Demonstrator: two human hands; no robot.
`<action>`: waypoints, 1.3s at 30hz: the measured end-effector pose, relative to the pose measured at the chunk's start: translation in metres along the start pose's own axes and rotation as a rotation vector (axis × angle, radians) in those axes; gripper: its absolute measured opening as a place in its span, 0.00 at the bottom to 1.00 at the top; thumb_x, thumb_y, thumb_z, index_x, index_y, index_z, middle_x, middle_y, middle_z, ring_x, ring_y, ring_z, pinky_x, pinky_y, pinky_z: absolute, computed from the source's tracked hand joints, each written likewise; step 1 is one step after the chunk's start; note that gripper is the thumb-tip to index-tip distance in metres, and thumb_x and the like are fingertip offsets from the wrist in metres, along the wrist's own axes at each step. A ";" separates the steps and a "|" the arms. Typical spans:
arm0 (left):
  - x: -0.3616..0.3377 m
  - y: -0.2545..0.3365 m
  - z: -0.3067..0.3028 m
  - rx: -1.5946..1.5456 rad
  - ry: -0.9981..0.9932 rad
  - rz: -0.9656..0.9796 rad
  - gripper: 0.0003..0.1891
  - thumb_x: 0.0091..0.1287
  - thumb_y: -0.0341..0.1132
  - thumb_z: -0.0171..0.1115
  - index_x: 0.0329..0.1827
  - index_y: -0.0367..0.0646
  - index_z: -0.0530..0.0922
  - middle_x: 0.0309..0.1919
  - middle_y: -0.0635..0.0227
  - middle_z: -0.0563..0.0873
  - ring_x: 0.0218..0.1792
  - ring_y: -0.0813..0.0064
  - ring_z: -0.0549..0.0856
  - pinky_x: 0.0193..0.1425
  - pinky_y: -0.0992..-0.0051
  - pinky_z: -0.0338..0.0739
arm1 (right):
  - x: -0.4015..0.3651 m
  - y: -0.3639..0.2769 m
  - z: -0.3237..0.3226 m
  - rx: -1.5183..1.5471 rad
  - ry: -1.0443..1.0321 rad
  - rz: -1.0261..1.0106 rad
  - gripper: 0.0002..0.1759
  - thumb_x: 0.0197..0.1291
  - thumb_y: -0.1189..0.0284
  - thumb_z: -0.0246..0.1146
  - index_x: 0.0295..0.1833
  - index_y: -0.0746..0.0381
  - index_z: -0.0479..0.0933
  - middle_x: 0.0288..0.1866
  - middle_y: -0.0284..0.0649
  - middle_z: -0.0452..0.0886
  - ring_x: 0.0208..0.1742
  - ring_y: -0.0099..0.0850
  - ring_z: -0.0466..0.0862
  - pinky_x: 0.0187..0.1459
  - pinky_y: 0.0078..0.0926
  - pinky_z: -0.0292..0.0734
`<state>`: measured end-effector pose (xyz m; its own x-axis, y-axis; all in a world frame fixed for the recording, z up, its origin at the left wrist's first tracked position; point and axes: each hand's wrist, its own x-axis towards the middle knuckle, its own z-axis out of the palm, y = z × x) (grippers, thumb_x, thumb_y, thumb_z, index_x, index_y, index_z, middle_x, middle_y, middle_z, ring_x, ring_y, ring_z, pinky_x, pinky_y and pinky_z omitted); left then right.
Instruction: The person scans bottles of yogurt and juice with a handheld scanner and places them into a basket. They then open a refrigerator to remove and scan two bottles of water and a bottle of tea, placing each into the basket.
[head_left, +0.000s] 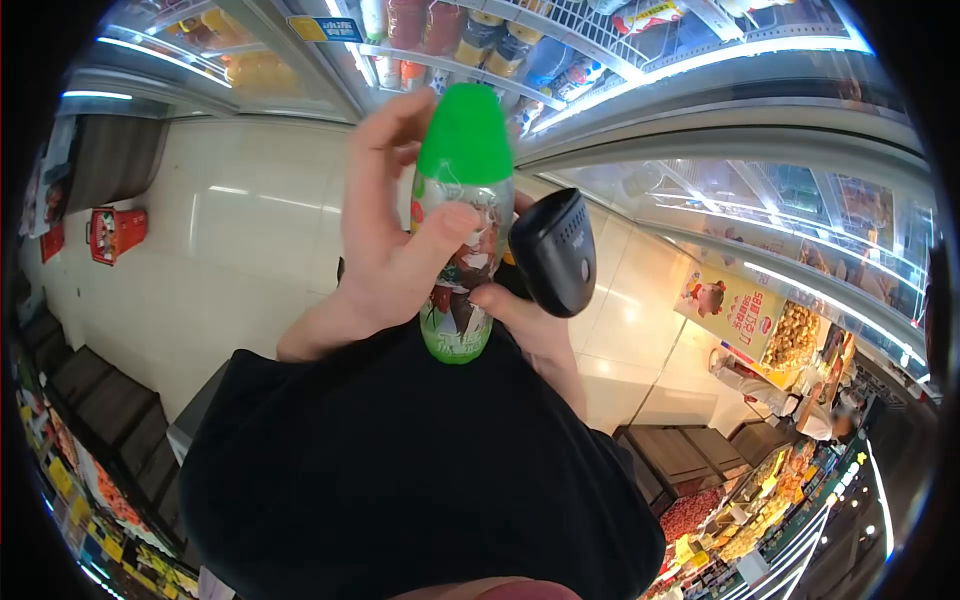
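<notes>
A clear bottle (pixel 470 225) with a tall green cap and a printed, picture-covered label stands upright in front of my chest. My left hand (pixel 385 210) is closed round its upper part, the thumb across the label and the fingers behind. From the lower right, my right hand (pixel 525 325) grips the bottle too, its thumb pressed on the label. Most of the right fingers are hidden behind the bottle and a black, rounded device (pixel 555 250) with small slots and a button. That device is right beside my right hand; what supports it is hidden.
An open glass-door fridge (pixel 590 75) with bottles on wire shelves is ahead. Red baskets (pixel 117 235) stand on the tiled floor (pixel 245 230) at left. Produce displays (pixel 690 510) and another person (pixel 770 395) are at right, near a yellow promotional sign (pixel 730 310).
</notes>
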<state>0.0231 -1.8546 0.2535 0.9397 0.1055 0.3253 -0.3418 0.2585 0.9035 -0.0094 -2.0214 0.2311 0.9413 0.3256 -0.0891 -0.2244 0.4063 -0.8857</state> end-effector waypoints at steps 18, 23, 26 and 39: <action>0.005 0.030 -0.042 0.437 -0.075 0.370 0.10 0.63 0.24 0.70 0.47 0.38 0.86 0.63 0.45 0.82 0.63 0.55 0.83 0.67 0.59 0.74 | -0.011 -0.001 0.019 0.032 -0.031 0.091 0.52 0.58 0.69 0.81 0.81 0.70 0.57 0.75 0.47 0.72 0.74 0.37 0.75 0.74 0.41 0.72; 0.002 0.033 -0.043 0.432 -0.087 0.389 0.09 0.63 0.22 0.69 0.45 0.38 0.85 0.63 0.45 0.82 0.60 0.57 0.85 0.64 0.63 0.77 | -0.011 -0.004 0.028 0.023 0.011 0.119 0.59 0.52 0.61 0.84 0.81 0.67 0.56 0.71 0.46 0.77 0.71 0.39 0.79 0.72 0.44 0.76; -0.003 0.035 -0.041 0.420 -0.074 0.375 0.08 0.64 0.22 0.69 0.45 0.38 0.84 0.63 0.45 0.82 0.60 0.56 0.85 0.65 0.62 0.77 | -0.015 -0.001 0.029 0.029 0.013 0.114 0.59 0.52 0.60 0.84 0.81 0.66 0.56 0.71 0.46 0.76 0.71 0.39 0.79 0.72 0.44 0.76; -0.009 0.051 -0.045 0.457 -0.163 0.341 0.07 0.64 0.21 0.69 0.44 0.36 0.85 0.63 0.44 0.82 0.62 0.52 0.85 0.66 0.60 0.78 | -0.028 0.002 0.025 0.092 -0.064 0.067 0.49 0.59 0.72 0.80 0.80 0.69 0.59 0.74 0.48 0.72 0.73 0.37 0.76 0.73 0.40 0.73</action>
<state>-0.0036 -1.7992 0.2843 0.7795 -0.0485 0.6245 -0.6195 -0.2075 0.7571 -0.0429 -2.0081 0.2433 0.9062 0.4070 -0.1147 -0.3111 0.4579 -0.8328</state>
